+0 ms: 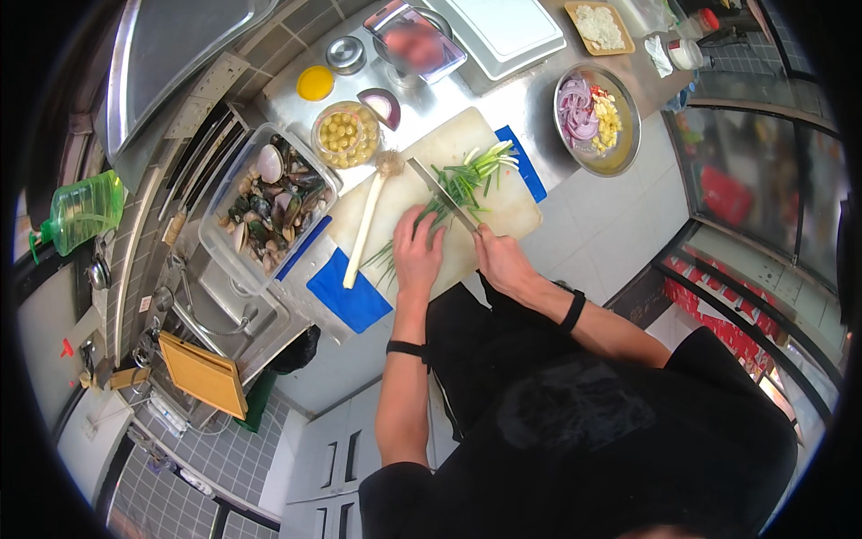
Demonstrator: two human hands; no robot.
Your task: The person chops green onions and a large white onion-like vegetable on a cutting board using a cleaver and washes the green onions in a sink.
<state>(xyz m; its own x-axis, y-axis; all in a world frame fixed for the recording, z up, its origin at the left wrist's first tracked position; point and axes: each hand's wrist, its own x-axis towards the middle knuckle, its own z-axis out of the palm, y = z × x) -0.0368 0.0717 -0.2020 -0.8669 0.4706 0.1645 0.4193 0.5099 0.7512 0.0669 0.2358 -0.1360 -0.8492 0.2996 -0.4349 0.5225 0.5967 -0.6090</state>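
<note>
My right hand (505, 259) is closed round the handle of a kitchen knife (441, 192), its blade lying across green onions on a white cutting board (515, 215). My left hand (417, 249) presses bent fingers on the green onion stalks (382, 259), left of the blade. Cut green onion pieces (471, 178) lie in a pile on the blade's far side. A leek (367, 229) with its roots on lies along the board's left part. Blue cloths (350, 290) show under the board's corners. Half a red onion (380, 108) sits just beyond the board.
A clear plastic tub of mussels and clams (269, 209) stands left, beside the sink (236, 303). Beyond the board are a container of green olives (345, 135), a yellow bowl (315, 83) and a phone (415, 40). A steel bowl of sliced onion and garlic (633, 135) stands right.
</note>
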